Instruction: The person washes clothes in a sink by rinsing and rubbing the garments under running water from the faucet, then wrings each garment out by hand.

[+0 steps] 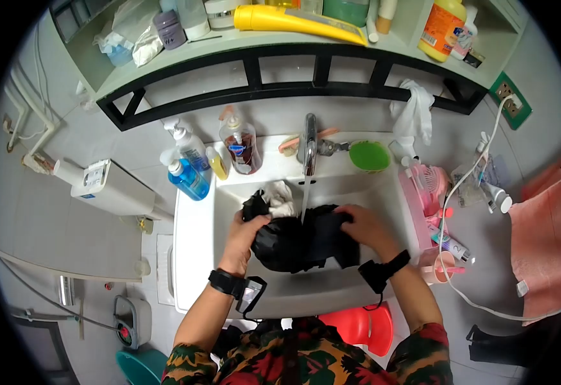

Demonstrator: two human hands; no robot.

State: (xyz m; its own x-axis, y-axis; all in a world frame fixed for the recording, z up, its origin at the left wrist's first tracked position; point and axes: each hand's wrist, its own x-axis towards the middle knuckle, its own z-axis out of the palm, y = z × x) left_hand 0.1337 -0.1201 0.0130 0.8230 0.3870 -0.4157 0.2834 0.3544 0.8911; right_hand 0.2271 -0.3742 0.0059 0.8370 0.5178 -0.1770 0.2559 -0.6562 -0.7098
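Note:
A black garment (pixel 287 240) is bunched up and stretched between my two hands, over the basin of a white sink (pixel 194 256). My left hand (pixel 245 234) grips its left side, the thumb lying over the cloth. On the other side my right hand (pixel 362 226) is closed on the cloth's upper right edge. Water runs from the chrome faucet (pixel 310 144) onto the middle of the garment. Behind the left part of it, a crumpled whitish cloth (pixel 280 197) lies in the basin. The fingertips of both hands are partly hidden by the fabric.
Pump bottles, including a blue one (pixel 189 179) and a dark red one (pixel 238 147), stand on the sink's back left. A green soap dish (pixel 369 156) sits right of the faucet. A pink rack (pixel 421 199) and white cable (pixel 447 224) are at right. A shelf (pixel 293 48) overhangs the back.

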